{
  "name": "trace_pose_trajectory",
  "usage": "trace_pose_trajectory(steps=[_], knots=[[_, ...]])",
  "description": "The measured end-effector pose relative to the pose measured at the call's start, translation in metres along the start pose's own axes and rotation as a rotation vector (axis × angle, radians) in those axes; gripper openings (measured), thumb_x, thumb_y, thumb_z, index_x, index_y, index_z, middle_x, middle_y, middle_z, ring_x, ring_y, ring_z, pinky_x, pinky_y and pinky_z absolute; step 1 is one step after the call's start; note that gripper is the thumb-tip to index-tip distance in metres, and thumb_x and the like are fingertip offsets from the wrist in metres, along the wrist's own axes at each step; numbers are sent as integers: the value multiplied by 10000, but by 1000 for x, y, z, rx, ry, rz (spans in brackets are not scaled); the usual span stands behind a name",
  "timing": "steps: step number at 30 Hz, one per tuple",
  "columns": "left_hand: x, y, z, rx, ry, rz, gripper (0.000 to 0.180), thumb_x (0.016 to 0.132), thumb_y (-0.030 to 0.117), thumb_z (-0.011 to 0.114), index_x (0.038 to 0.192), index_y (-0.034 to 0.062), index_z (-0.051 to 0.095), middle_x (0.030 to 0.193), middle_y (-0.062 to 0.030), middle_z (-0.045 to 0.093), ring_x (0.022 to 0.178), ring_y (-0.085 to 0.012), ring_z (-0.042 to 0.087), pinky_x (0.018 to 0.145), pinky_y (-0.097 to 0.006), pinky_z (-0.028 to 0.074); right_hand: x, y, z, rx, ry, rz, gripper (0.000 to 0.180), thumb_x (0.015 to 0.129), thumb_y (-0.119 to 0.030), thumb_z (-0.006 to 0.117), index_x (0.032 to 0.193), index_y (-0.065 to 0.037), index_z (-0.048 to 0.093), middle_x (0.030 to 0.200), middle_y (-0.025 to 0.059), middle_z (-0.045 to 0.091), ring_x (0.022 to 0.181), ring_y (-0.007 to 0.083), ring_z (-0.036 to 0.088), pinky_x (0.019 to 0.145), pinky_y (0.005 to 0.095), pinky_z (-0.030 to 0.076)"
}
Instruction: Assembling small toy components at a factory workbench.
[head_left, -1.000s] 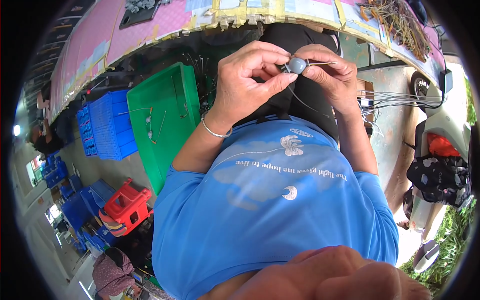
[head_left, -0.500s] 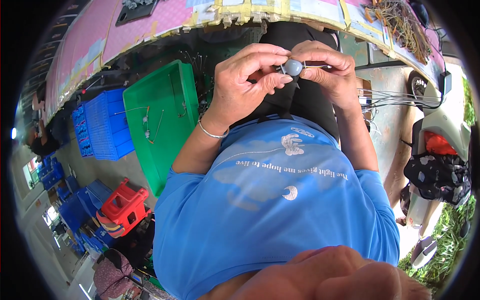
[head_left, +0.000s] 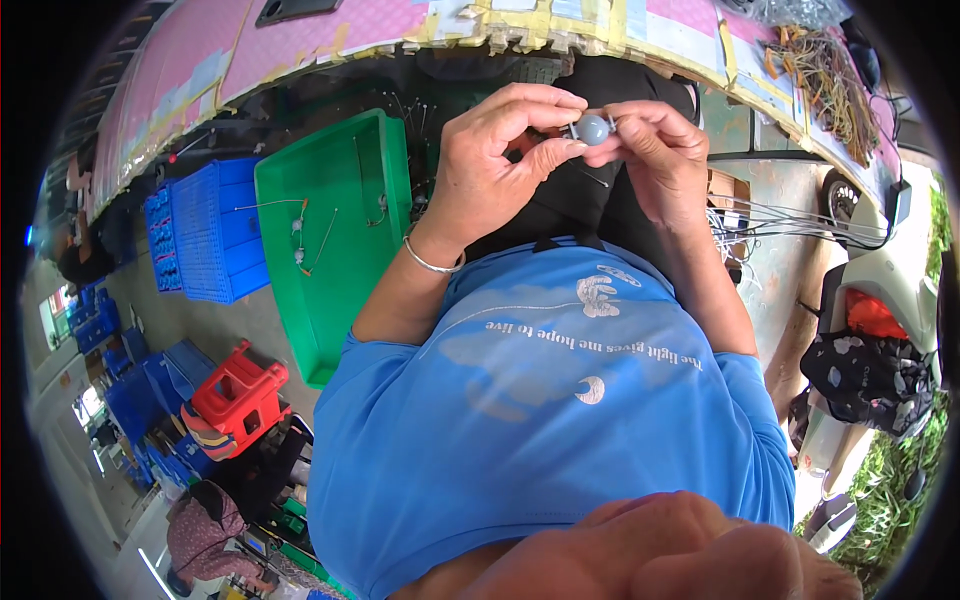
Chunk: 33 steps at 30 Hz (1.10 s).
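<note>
A small round grey dome-shaped part (head_left: 593,130) with a narrow tab at each side is held up over my lap, between my two hands. My left hand (head_left: 500,145) pinches its left side between thumb and fingers. From the other side, my right hand (head_left: 662,150) has thumb and fingertips closed at the right tab. Below the part, a thin light wire end (head_left: 596,182) shows against the dark trousers; where it joins is hidden.
To the left, a green tray (head_left: 290,240) holds several thin wires with small grey parts, beside blue crates (head_left: 235,235). Farther back stands a red plastic stool (head_left: 237,400). A table edge (head_left: 520,28) runs across the front, with a wire bundle (head_left: 825,95) at right.
My right fingers have come in to the grey part's right side. The wire they pinched out to the right no longer shows there. The whole view has shifted slightly.
</note>
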<state>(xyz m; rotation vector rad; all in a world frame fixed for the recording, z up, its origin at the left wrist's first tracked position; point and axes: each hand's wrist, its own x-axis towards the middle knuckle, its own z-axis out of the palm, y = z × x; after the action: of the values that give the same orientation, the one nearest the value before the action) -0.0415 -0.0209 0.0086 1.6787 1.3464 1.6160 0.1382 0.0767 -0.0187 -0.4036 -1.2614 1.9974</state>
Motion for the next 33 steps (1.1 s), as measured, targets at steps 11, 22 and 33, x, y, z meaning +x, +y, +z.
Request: trace_pose_trajectory(steps=[11,22,33], knots=[[-11,11,-15,-61,65,-149,195,809,-3,759,994,-25,702,1003,-109,696,652,-97,647,537,-207,531,9,-2,15,-185,-43,-15,207,976,-95,588,1126,33,649,994,144,708,835,213,710,765,312,580],[-97,15,-193,496,452,-766,357,820,90,771,1156,10,680,953,-78,704,787,-125,674,569,-229,511,19,-22,-42,-414,137,-46,188,947,-52,622,1111,16,681,992,115,714,835,177,709,752,280,583],[29,-32,-87,521,317,-358,362,807,78,762,1152,14,672,1182,-123,650,1013,-204,652,846,-323,562,47,-92,-135,-1738,768,4,306,877,-323,678,1076,-94,708,789,129,719,728,282,702,668,367,527]])
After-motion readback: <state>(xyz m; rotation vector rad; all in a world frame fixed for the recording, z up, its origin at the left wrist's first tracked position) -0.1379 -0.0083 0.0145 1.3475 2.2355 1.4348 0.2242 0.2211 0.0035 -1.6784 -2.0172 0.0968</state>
